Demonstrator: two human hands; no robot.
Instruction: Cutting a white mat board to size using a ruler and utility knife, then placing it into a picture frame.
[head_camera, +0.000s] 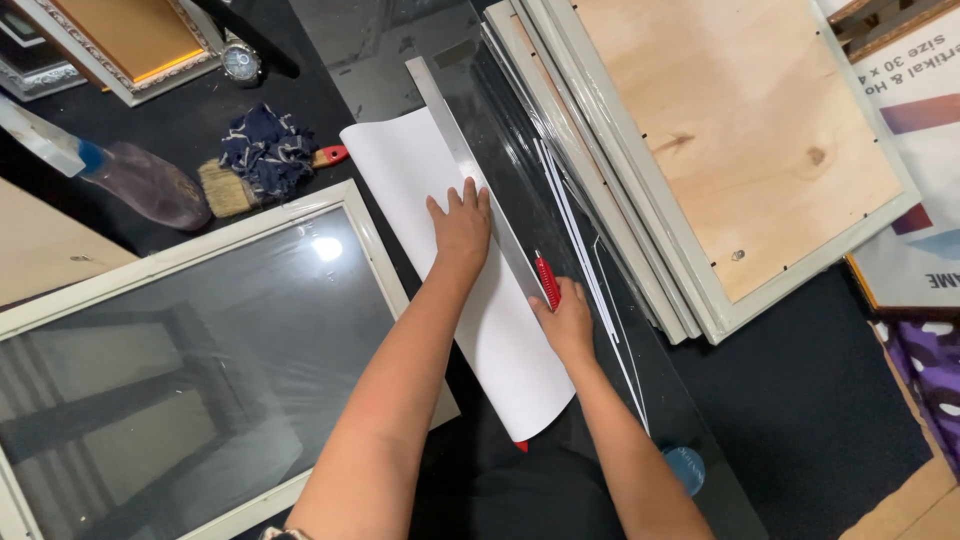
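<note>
Glass in the big pale-framed picture frame (200, 340) at the left catches the ceiling light; a stack of backed frames (720, 150) leans at the right. Between them white paper (490, 330) lies curling on the black table (800, 400), a metal ruler (470, 160) along its edge. Flat and open, the left hand (460, 225) presses the ruler down; the right hand (565, 320) is closed around a red cutter (546, 281) beside the ruler. If that ruler slides, I'd expect a crooked cut or nicked fingertips.
</note>
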